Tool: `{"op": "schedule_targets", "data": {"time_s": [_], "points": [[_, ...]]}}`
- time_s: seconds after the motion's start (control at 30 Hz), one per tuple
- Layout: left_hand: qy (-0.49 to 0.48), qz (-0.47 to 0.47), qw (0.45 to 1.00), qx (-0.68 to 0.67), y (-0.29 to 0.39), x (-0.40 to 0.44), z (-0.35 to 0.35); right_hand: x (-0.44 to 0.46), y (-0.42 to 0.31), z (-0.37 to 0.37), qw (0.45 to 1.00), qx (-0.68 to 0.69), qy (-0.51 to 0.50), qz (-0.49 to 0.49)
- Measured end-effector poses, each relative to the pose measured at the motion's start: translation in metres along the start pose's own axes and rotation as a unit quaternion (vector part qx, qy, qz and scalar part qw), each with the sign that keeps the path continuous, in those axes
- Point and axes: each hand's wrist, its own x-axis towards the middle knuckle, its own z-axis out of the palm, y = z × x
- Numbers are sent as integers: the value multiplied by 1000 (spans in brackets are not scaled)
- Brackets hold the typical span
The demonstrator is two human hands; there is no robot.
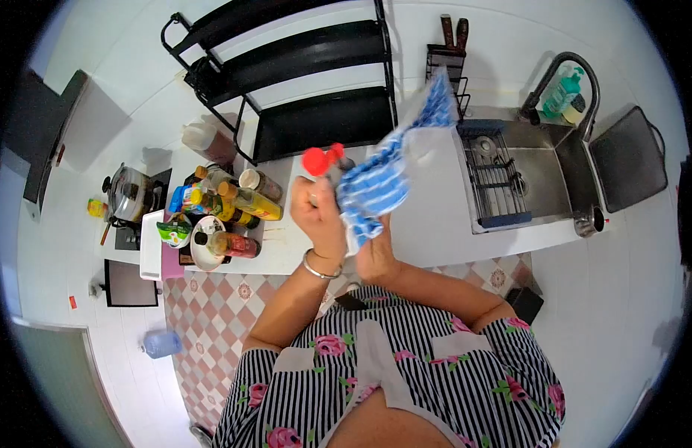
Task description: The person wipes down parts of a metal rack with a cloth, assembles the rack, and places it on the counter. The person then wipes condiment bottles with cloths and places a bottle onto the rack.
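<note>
While the left hand (317, 216) is clenched around the lower part of a small grey object with a red round end and a second red piece beside it (314, 161), the right hand (377, 257) lies just beside it, against the lower end of a blue-and-white checked fabric cloth (376, 185). Fingers of the right hand are largely covered by the cloth, so the firmness of its grasp cannot be determined.

Principal relation: the cloth lies between and beyond the hands, its long axis running obliquely from the right hand towards the rear right. Its near end adjoins both hands; its far corner, blurred, is raised towards the black knife rack (435, 61). The red-ended object projects from the left fist towards the rear, immediately left of the cloth; the left hand is the nearer to it. Whether cloth and object touch cannot be told.

Both hands are held over the front edge of the white countertop (435, 198). To the left, near the same edge, stands a group of condiment bottles, including a yellow bottle of liquid (260, 204). Behind the hands, at the rear edge, is a black metal tiered shelf (316, 123); towards the right end, well apart from the hands, a stainless-steel sink (579, 179) is set in.
</note>
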Motion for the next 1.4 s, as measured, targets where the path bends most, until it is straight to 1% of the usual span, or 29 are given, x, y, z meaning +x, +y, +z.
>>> {"op": "schedule_targets", "data": {"time_s": [0.03,0.07,0.1,0.13,0.2,0.3,0.33,0.37,0.4,0.5,0.57,0.63,0.67,0.77,0.8,0.87,0.9,0.93,0.97,1.03,1.07,1.13,1.17,1.2,1.23,1.27,1.3,1.37,1.4], "points": [[-33,3,999,-10,-2,-6,3,2,-3,-4,999,-42,-10,-7],[-48,-35,997,-50,-1,-10,6,8,-8,-12,996,-84,-19,-16],[-54,-13,998,-35,-1,-9,9,13,-9,-18,991,-126,-29,-24],[-59,8,998,-19,4,-9,10,15,5,-18,995,-78,-38,-50],[-73,55,996,0,12,-7,14,45,-4,-31,995,25,-48,81],[-110,72,991,-18,11,-3,11,39,35,-27,976,13,-46,214],[-132,60,989,-32,12,2,11,60,27,-40,944,119,-78,299],[-152,46,986,-45,15,6,10,78,13,-52,891,222,-110,379],[-172,32,983,-57,18,11,9,90,-10,-60,834,294,-96,457],[-237,-25,965,-111,18,26,4,94,16,-65,718,356,-183,569],[-272,-36,951,-140,16,32,6,81,28,-63,656,448,-203,573],[-306,-93,935,-152,10,38,2,66,39,-58,606,503,-212,579],[-324,-121,925,-158,8,40,2,60,41,-60,583,521,-266,564],[-336,-179,901,-209,1,43,2,15,74,-54,463,657,-233,548],[-324,-195,898,-223,1,43,3,-1,82,-54,471,688,-262,486],[-298,-228,892,-252,2,44,6,-20,74,-51,461,720,-267,446],[-318,-218,883,-268,-2,46,6,-23,72,-50,455,735,-268,425],[-338,-208,873,-283,-8,51,5,-19,72,-51,498,679,-273,465],[-357,-198,863,-297,-12,56,4,-16,71,-50,498,684,-276,455],[-394,-171,870,-242,-15,68,2,-10,66,-48,498,695,-283,434],[-413,-155,871,-215,-10,74,4,1,57,-50,519,698,-268,414],[-327,-141,930,-91,22,72,4,21,36,-59,561,700,-236,374],[-280,-131,951,-30,36,66,1,27,36,-63,611,677,-209,353],[-279,-114,953,25,34,57,-11,33,37,-66,659,652,-181,329],[-293,-76,953,24,39,42,-13,38,36,-69,703,626,-150,302],[-326,-92,941,-16,47,30,-8,40,32,-74,762,581,-115,264],[-355,-109,927,-56,55,19,0,43,24,-77,813,512,-97,260],[-316,-133,930,-132,49,2,18,46,10,-78,897,362,-64,246],[-296,-143,929,-170,44,-2,22,41,7,-77,930,252,-61,261]]}}
